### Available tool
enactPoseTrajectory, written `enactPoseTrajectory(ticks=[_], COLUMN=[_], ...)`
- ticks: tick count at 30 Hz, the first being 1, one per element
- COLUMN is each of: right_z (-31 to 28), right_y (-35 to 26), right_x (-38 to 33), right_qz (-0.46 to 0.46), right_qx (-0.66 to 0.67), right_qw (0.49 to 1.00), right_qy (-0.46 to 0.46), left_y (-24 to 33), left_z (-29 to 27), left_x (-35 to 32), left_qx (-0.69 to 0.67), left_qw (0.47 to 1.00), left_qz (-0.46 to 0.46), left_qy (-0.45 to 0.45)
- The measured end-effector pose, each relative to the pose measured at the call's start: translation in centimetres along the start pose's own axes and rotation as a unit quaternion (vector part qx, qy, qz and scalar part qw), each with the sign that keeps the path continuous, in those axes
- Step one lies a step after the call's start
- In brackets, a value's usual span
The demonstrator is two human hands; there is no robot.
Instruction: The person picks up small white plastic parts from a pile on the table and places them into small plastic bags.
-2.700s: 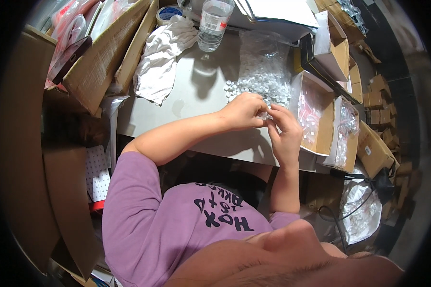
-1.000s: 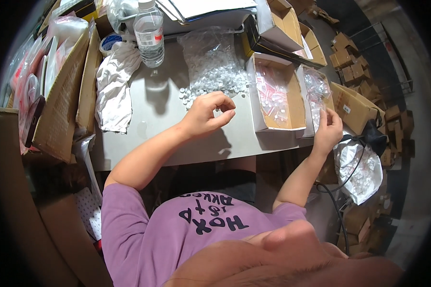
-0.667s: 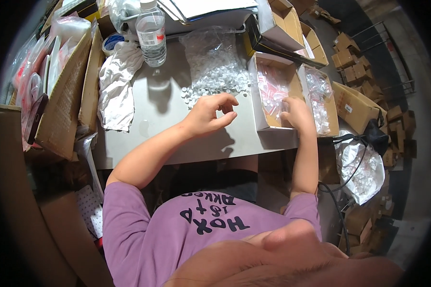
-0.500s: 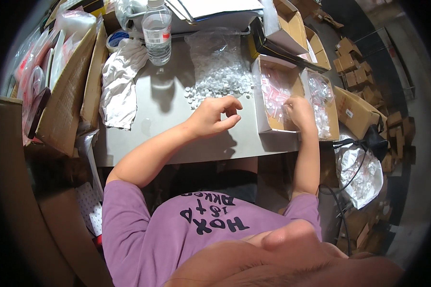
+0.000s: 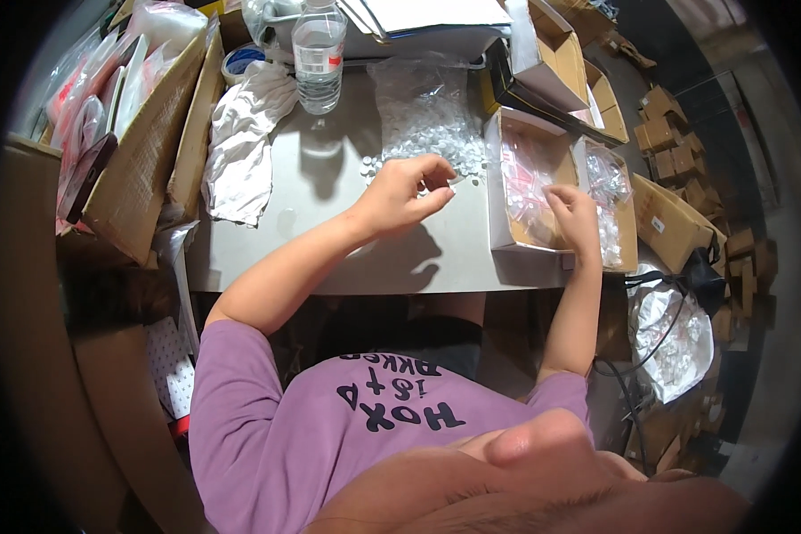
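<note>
My left hand [image 5: 405,189] hovers over the white table [image 5: 329,231], fingers curled toward a scatter of small clear plastic pieces [image 5: 418,156] spilling from a clear bag [image 5: 423,98]. Whether a piece is pinched in it I cannot tell. My right hand [image 5: 574,214] reaches into an open cardboard box [image 5: 507,191] that holds small clear bags with pink parts [image 5: 527,173]; its fingers rest among the bags.
A water bottle [image 5: 319,55] stands at the back of the table next to crumpled white cloth [image 5: 240,142]. A second box of bagged parts [image 5: 610,200] sits right of the first. Cardboard boxes [image 5: 142,151] crowd the left; a silver bag [image 5: 672,334] lies lower right.
My right hand came up from beside the silver bag and went into the box of pink parts. My left hand stayed by the clear pieces, fingers shifting slightly.
</note>
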State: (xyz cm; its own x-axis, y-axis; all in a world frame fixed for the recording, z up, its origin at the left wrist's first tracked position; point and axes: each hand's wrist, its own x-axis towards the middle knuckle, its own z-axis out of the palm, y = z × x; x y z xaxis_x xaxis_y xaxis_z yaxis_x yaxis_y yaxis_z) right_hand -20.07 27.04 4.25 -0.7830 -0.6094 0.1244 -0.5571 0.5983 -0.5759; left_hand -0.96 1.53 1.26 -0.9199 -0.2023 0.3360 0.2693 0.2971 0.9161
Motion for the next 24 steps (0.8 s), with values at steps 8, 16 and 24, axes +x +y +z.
enactPoseTrajectory(ticks=[8,16,24], right_z=[4.1,10.6,13.4], right_y=[-10.7,-10.5,-9.1], right_x=[-2.8,-2.9,-1.8], right_qz=[-0.014,-0.107,-0.106], right_qx=[0.356,-0.019,0.019], right_qw=[0.923,0.994,0.994], right_qy=[-0.142,0.024,-0.016], left_y=[0.9,-1.3,-0.6], left_z=[-0.1,-3.8,-4.0], left_x=[0.2,0.8,0.1], left_qx=[-0.161,-0.054,-0.066], left_qw=[0.984,0.992,0.990], left_qz=[-0.043,-0.022,-0.034], left_qy=[-0.067,0.111,0.116])
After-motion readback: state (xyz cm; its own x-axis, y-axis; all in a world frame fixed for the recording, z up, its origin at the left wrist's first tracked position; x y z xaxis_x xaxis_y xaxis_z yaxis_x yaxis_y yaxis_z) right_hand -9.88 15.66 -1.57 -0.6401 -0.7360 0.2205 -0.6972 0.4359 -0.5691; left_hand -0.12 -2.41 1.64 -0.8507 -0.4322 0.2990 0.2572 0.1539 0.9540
